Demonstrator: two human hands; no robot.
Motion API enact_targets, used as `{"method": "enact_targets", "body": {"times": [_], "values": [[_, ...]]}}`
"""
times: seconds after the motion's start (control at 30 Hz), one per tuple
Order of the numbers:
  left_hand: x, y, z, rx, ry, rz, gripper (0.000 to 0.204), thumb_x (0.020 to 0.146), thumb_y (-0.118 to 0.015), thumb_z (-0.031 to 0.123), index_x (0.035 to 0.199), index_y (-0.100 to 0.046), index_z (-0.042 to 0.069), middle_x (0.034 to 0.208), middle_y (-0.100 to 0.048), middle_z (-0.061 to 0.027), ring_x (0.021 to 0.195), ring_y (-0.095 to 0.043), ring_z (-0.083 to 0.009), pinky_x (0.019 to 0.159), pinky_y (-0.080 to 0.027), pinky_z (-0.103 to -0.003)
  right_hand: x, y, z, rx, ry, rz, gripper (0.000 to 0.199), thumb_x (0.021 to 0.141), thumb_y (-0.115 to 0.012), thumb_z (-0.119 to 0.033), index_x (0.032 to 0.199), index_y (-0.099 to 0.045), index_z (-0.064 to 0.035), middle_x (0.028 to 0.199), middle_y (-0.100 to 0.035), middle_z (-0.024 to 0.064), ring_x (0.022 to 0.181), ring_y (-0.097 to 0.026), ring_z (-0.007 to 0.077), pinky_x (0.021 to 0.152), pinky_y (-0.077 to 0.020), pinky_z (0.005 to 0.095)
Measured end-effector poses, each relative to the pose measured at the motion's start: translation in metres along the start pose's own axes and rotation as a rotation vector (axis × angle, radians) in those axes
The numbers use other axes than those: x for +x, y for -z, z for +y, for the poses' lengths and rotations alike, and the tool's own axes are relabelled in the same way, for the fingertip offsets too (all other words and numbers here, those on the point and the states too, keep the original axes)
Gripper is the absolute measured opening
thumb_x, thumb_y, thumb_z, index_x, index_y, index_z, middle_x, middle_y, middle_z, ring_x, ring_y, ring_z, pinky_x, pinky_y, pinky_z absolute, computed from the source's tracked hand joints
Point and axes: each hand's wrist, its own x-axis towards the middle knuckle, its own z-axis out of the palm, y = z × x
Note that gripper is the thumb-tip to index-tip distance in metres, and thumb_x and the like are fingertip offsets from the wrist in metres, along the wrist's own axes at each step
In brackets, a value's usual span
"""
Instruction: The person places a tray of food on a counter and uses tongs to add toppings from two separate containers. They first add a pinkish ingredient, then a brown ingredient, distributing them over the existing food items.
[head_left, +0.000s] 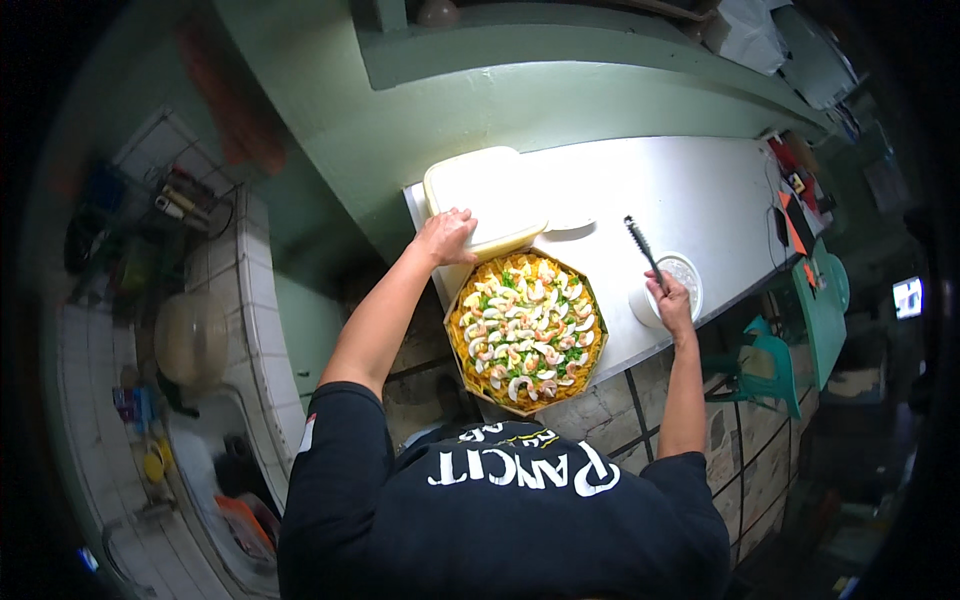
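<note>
My left hand [447,238] grips the near left corner of a cream-coloured rectangular plastic container [480,195]; glare hides what is inside. Right beside it, at the table's near edge, lies an octagonal tray [451,345] of orange-yellow noodles [497,396], topped with egg slices, shrimp and chopped greens. My right hand [672,298] is closed around a slim black utensil [638,240] with a ridged upper end, tilted up and left. It is over the rim of a round white tub [645,305] whose contents look pale. The utensil's lower end is hidden.
A white table [660,180] runs along the green wall [560,105]; a white disc-like piece [572,224] lies by the container. Small items and a cable crowd its right end. A green chair [765,365] stands at right, a tiled counter with a sink [215,450] at left.
</note>
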Motion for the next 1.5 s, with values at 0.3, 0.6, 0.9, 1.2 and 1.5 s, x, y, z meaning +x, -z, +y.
{"method": "enact_targets", "body": {"times": [0.3, 0.6, 0.9, 1.2, 1.5], "values": [[0.01, 0.021, -0.004, 0.055, -0.277, 0.029, 0.031, 0.071, -0.071, 0.033, 0.085, -0.065, 0.006, 0.083, -0.067, -0.01, 0.078, -0.067, -0.0298, 0.07, -0.056, -0.041, -0.032, -0.05, -0.064, 0.066, -0.135, -0.063, 0.016, 0.091, -0.064, -0.014, 0.102, -0.067, -0.0029, 0.075, -0.061, -0.0001, 0.072, -0.054, 0.008, 0.065, -0.0448, 0.0249], [0.044, 0.087, -0.094, -0.461, -0.112, 0.615, 0.026, 0.097, -0.051, 0.025, 0.108, -0.063, 0.005, 0.101, -0.064, -0.0167, 0.09, -0.064, -0.0336, 0.081, -0.052, -0.041, -0.001, -0.089, -0.086, -0.199, -0.259, -0.054, 0.039, 0.096, -0.047, -0.04, 0.11, -0.056, -0.0051, 0.098, -0.068, 0.0219, 0.094, -0.065, 0.0366, 0.082, -0.0478, 0.0465], [0.057, 0.051, -0.097, -0.547, 0.132, 0.91, 0.031, 0.095, -0.051, 0.018, 0.124, -0.056, 0.009, 0.114, -0.057, -0.0148, 0.109, -0.055, -0.0326, 0.097, -0.042, -0.04, 0.04, -0.183, -0.151, -0.675, 0.146, -0.125, 0.025, 0.093, -0.056, -0.027, 0.089, -0.064, -0.0042, 0.093, -0.065, 0.0148, 0.079, -0.067, 0.0328, 0.069, -0.0541, 0.0457], [-0.176, -0.115, -0.068, -0.655, 0.442, 0.52, 0.052, 0.092, -0.053, 0.009, 0.141, -0.038, 0.004, 0.134, -0.045, -0.021, 0.125, -0.044, -0.0386, 0.104, -0.037, -0.043, 0.052, -0.203, -0.153, -0.667, 0.19, -0.1, 0.024, 0.092, -0.057, -0.028, 0.089, -0.064, -0.0043, 0.091, -0.065, 0.0139, 0.079, -0.066, 0.0333, 0.07, -0.0531, 0.0452], [-0.508, -0.307, 0.084, -0.768, 0.955, -0.641, 0.054, 0.085, -0.063, 0.031, 0.13, -0.052, 0.003, 0.12, -0.061, -0.0239, 0.108, -0.061, -0.0363, 0.089, -0.048, -0.042, -0.043, -0.12, -0.113, -0.525, 0.51, 0.07, 0.016, 0.082, -0.068, -0.016, 0.096, -0.064, -0.0106, 0.083, -0.061, 0.0063, 0.071, -0.061, 0.0268, 0.063, -0.047, 0.0382]]}}
